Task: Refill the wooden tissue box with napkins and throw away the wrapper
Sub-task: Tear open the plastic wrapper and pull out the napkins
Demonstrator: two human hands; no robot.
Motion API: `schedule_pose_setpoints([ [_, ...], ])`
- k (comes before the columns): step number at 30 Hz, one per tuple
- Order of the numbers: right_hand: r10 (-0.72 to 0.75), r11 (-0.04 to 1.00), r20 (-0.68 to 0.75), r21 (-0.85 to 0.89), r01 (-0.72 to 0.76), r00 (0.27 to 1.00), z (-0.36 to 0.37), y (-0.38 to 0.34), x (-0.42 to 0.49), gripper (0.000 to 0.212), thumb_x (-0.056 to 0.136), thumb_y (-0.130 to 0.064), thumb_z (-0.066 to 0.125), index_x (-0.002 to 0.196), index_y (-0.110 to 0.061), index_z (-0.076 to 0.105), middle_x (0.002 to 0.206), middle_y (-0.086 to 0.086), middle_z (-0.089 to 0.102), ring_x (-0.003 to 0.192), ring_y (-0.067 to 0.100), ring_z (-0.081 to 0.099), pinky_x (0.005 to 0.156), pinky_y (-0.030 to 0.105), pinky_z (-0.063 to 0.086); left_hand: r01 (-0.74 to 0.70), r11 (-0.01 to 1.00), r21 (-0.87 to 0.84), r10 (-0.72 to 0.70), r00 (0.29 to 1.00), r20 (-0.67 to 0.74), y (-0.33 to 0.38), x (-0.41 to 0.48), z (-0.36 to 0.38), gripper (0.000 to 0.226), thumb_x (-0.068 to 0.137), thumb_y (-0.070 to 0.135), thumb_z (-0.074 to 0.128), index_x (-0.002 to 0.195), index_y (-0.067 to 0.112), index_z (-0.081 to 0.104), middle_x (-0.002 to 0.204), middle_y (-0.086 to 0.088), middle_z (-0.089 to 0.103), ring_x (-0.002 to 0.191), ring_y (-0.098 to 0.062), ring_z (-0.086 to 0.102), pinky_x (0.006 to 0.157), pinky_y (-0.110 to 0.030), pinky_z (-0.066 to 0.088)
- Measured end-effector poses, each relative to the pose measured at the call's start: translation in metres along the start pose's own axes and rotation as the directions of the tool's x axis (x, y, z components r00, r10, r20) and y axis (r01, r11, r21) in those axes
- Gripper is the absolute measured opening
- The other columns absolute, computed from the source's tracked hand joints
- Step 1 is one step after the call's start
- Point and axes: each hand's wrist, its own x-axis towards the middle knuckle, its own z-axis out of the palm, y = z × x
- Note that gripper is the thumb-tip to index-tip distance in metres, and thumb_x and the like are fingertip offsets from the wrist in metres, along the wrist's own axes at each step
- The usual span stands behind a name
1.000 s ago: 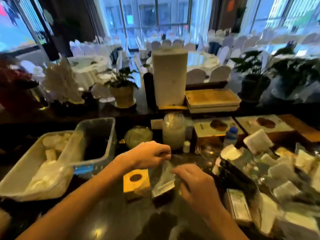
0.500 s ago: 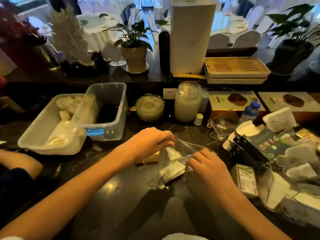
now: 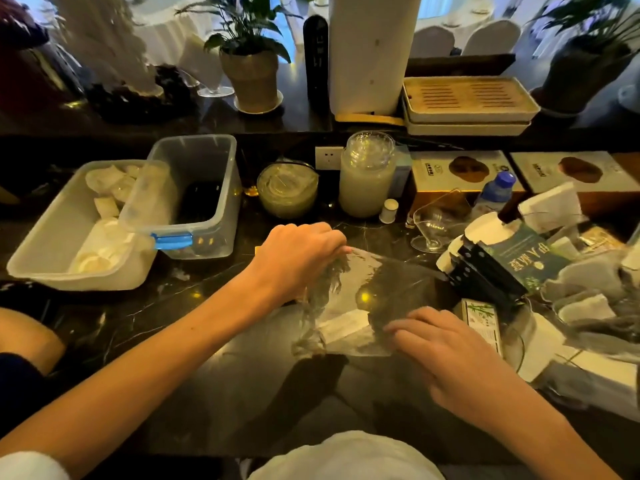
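Observation:
A clear plastic wrapper is stretched over the dark marble counter between my two hands. My left hand pinches its crumpled upper left edge. My right hand holds its lower right edge with the fingertips. A white label or napkin edge shows through the plastic. The wooden tissue box is hidden behind my left hand, with only a small yellow sliver showing. Wrapped napkin packs lie heaped at the right.
Two clear plastic bins stand at the left, one holding white pieces. A frosted jar, a lidded bowl, a glass cup and a water bottle stand behind. Another person's arm is at the far left.
The camera has tilted down and closer. My hands have pulled apart, spreading the wrapper wider, and my right hand has moved down and right. The yellow wooden box is now covered by my left hand.

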Motion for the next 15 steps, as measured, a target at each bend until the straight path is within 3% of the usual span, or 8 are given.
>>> schedule_pose_setpoints([
  [3,-0.003,0.996,0.100,0.085,-0.005,0.995,-0.004,0.004,-0.007,0.025,0.090,-0.028,0.055,0.111,-0.042,0.054,0.105,-0.017,0.062,0.097,0.005,0.050,0.078,0.019,0.039,0.038,0.999,-0.039,-0.039,0.999,-0.011,0.004,0.001,0.000,0.039,0.100,0.042,0.037,0.111,0.019,0.065,0.101,0.000,0.070,0.086,-0.021,0.068,0.071,-0.041,0.057],
  [5,0.039,0.989,0.169,0.132,-0.061,0.985,-0.010,0.005,-0.012,0.032,0.095,-0.030,0.045,0.122,-0.046,0.046,0.106,-0.016,0.059,0.096,0.004,0.049,0.079,0.018,0.042,0.077,0.996,-0.054,-0.076,0.997,0.010,0.002,0.003,-0.002,0.039,0.100,0.043,0.036,0.111,0.019,0.065,0.101,0.001,0.070,0.088,-0.021,0.068,0.074,-0.042,0.055],
  [8,0.113,0.956,0.157,0.253,-0.150,0.981,-0.020,0.001,-0.002,0.053,0.094,-0.020,0.049,0.137,-0.047,0.038,0.115,-0.017,0.059,0.105,0.000,0.053,0.083,0.014,0.045,0.073,0.991,-0.108,-0.064,0.994,0.083,0.003,0.004,-0.006,0.037,0.099,0.045,0.038,0.110,0.022,0.065,0.102,0.003,0.071,0.093,-0.019,0.067,0.077,-0.042,0.054],
  [10,0.147,0.938,0.153,0.291,-0.186,0.977,-0.023,-0.010,0.014,0.063,0.092,-0.012,0.055,0.144,-0.042,0.033,0.136,-0.012,0.054,0.120,0.005,0.052,0.096,0.019,0.045,0.044,0.987,-0.157,-0.027,0.993,0.111,0.007,0.002,-0.009,0.035,0.098,0.044,0.041,0.110,0.023,0.066,0.103,0.004,0.071,0.093,-0.017,0.067,0.077,-0.040,0.054],
  [13,0.257,0.947,0.241,0.130,-0.294,0.936,-0.021,-0.031,0.037,0.085,0.087,-0.005,0.062,0.153,-0.025,0.011,0.159,0.002,0.024,0.138,0.023,0.040,0.108,0.034,0.039,-0.023,0.982,-0.187,0.052,0.987,0.151,0.010,-0.001,-0.013,0.031,0.098,0.040,0.045,0.112,0.023,0.065,0.103,0.003,0.071,0.093,-0.017,0.067,0.077,-0.038,0.054],
  [15,0.354,0.923,0.197,0.081,-0.375,0.914,-0.022,-0.033,0.043,0.092,0.084,-0.005,0.066,0.153,-0.021,0.008,0.155,0.006,0.032,0.135,0.027,0.043,0.108,0.039,0.041,-0.081,0.973,-0.215,0.124,0.973,0.195,0.008,-0.004,-0.014,0.029,0.097,0.038,0.048,0.117,0.023,0.062,0.108,0.003,0.070,0.097,-0.016,0.066,0.079,-0.036,0.054],
])
